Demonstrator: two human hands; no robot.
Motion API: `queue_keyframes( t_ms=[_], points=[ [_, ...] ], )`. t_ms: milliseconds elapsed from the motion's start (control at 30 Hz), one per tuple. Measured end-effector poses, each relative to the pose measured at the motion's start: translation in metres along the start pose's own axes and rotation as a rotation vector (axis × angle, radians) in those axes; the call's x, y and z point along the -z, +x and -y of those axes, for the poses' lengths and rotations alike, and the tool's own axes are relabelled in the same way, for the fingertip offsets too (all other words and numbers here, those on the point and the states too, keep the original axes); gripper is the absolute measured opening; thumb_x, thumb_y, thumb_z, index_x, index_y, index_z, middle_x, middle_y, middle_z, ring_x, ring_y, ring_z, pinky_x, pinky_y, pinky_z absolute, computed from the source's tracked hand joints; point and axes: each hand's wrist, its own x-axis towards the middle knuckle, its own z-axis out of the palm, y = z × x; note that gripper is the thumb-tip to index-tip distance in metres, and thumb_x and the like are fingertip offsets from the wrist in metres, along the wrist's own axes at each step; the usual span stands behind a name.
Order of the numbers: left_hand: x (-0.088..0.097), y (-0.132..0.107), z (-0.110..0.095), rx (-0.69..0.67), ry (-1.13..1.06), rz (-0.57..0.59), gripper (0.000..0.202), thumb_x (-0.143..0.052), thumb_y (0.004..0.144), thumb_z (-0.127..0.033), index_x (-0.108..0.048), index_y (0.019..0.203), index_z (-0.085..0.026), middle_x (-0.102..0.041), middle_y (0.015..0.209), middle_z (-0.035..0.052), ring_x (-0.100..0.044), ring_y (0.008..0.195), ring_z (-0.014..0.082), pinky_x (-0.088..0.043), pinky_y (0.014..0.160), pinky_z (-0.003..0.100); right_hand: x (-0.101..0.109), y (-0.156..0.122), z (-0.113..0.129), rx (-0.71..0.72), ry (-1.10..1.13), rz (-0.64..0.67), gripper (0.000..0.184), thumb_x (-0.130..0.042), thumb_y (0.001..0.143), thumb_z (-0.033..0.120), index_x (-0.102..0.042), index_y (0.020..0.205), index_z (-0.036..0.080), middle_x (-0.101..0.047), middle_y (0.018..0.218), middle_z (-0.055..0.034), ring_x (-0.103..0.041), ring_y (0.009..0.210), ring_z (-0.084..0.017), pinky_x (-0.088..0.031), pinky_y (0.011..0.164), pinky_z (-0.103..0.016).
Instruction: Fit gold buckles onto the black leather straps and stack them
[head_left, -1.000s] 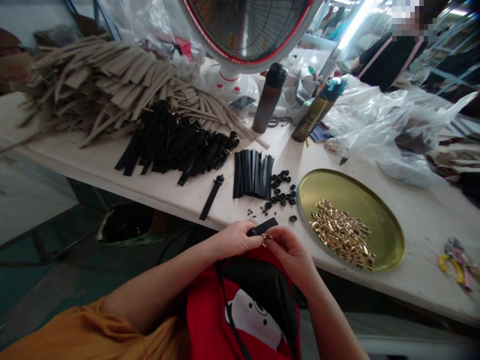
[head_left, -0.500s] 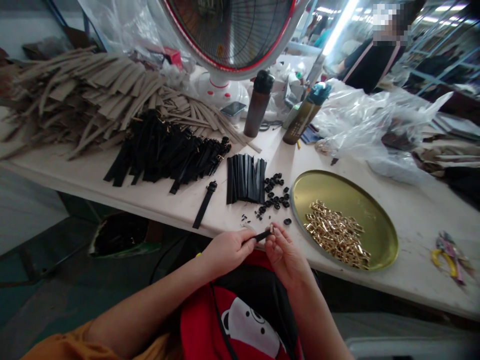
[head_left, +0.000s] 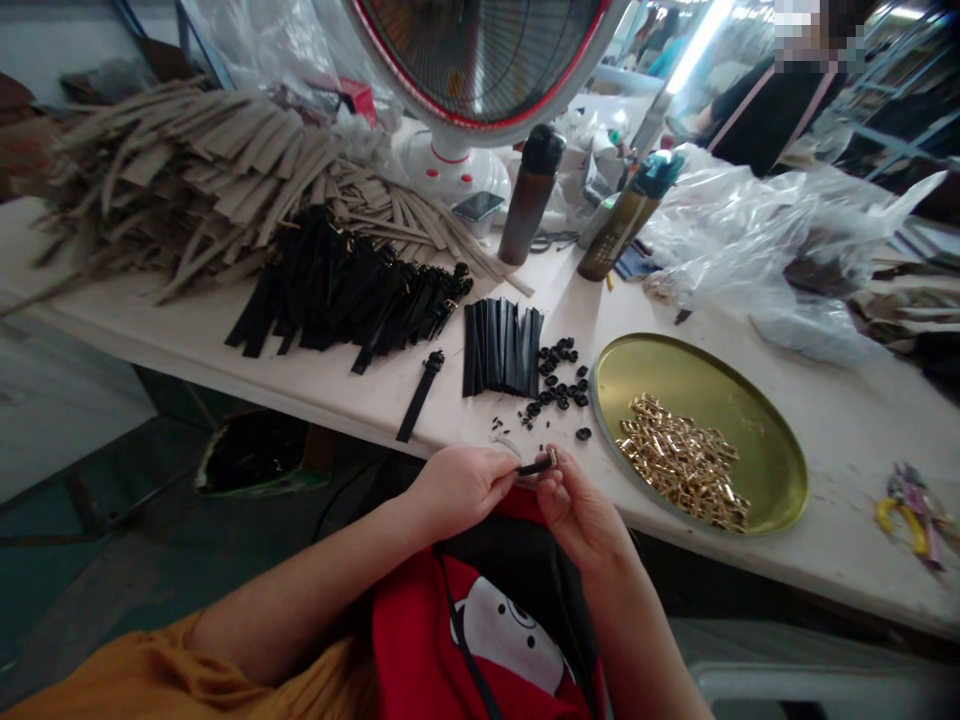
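Observation:
My left hand [head_left: 459, 487] pinches a short black strap [head_left: 534, 466] at the table's front edge. My right hand [head_left: 579, 508] is closed on a small gold buckle [head_left: 552, 456] at the strap's tip, so both hands meet over my lap. Just beyond them lie a row of short black straps [head_left: 502, 347], several small black loops [head_left: 559, 378] and a round gold tray [head_left: 757, 420] holding a heap of gold buckles [head_left: 682, 461]. A single black strap with a loop [head_left: 421, 395] lies to the left.
A pile of black straps [head_left: 337, 290] and a big heap of tan strips [head_left: 202, 180] fill the left of the table. A fan [head_left: 480, 60], two bottles [head_left: 529, 196], plastic bags [head_left: 765, 240] and pliers [head_left: 907, 510] stand behind and right. Another person [head_left: 765, 110] works at the back.
The strap has turned from lying across my fingers to pointing at my right hand, and the gold buckle now sits at its tip. Both hands stayed at the table edge.

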Motion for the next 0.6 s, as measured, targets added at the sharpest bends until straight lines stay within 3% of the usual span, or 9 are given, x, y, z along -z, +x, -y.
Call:
queue_keyframes(
  t_ms=[133, 300, 433, 533, 600],
  points=[
    [0.002, -0.002, -0.003, 0.016, -0.062, -0.001, 0.026, -0.035, 0.088, -0.030, -0.058, 0.086, -0.018, -0.063, 0.081, 0.0023, -0.056, 0.075, 0.0155, -0.037, 0.064, 0.023, -0.001, -0.002, -0.002, -0.025, -0.047, 0.020, 0.019, -0.075, 0.061, 0.017, -0.062, 0.075, 0.017, -0.064, 0.067, 0.0044, -0.055, 0.048, 0.000, -0.049, 0.049, -0.006],
    [-0.002, -0.001, -0.011, 0.157, -0.497, 0.011, 0.019, -0.038, 0.084, -0.026, -0.054, 0.088, -0.016, -0.060, 0.079, 0.0010, -0.054, 0.072, 0.0124, -0.039, 0.064, 0.022, -0.008, -0.015, -0.026, 0.310, -0.347, 0.002, 0.021, -0.072, 0.064, 0.027, -0.063, 0.082, 0.020, -0.062, 0.065, 0.0055, -0.055, 0.052, -0.005, -0.049, 0.054, -0.017],
    [-0.006, 0.000, -0.011, 0.285, -0.893, 0.125, 0.015, -0.043, 0.080, -0.026, -0.048, 0.087, -0.015, -0.049, 0.063, -0.0043, -0.044, 0.053, 0.0070, -0.036, 0.052, 0.019, -0.008, -0.022, -0.039, 0.440, -0.547, -0.015, 0.020, -0.067, 0.070, 0.032, -0.062, 0.084, 0.020, -0.062, 0.069, 0.0042, -0.055, 0.059, -0.009, -0.045, 0.057, -0.020],
    [-0.006, 0.001, -0.009, 0.331, -1.055, 0.200, 0.020, -0.042, 0.082, -0.035, -0.045, 0.082, -0.015, -0.043, 0.055, -0.0068, -0.036, 0.043, 0.0043, -0.030, 0.044, 0.017, -0.006, -0.018, -0.036, 0.420, -0.499, -0.049, 0.017, -0.065, 0.072, 0.035, -0.059, 0.076, 0.020, -0.058, 0.061, 0.0052, -0.052, 0.054, -0.008, -0.043, 0.053, -0.020],
    [-0.007, 0.003, -0.007, 0.360, -1.101, 0.217, 0.021, -0.041, 0.082, -0.035, -0.045, 0.077, -0.016, -0.042, 0.053, -0.0069, -0.035, 0.041, 0.0039, -0.028, 0.042, 0.016, -0.005, -0.013, -0.032, 0.327, -0.404, -0.026, 0.018, -0.065, 0.071, 0.035, -0.057, 0.071, 0.020, -0.054, 0.055, 0.0059, -0.049, 0.049, -0.008, -0.042, 0.049, -0.021]
  ],
)
